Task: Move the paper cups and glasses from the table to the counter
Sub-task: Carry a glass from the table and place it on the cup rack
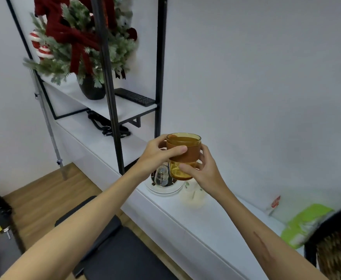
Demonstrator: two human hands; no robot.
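Two amber glasses are stacked, one nested in the other, and held in the air above the white counter [185, 215]. My left hand [155, 154] grips the upper amber glass [183, 142] around its side. Around the lower amber glass [178, 172] my right hand [204, 168] curls from the right. Below them on the counter stands a pale paper cup [192, 197] with a leaf print, partly hidden by my right wrist.
A white round appliance [163, 182] with a clear knob sits on the counter left of the cup. A black metal shelf frame [115, 118] holds a Christmas plant [78, 43] and a keyboard [134, 97]. A green bag [304, 225] lies right. A black bench [113, 249] stands below.
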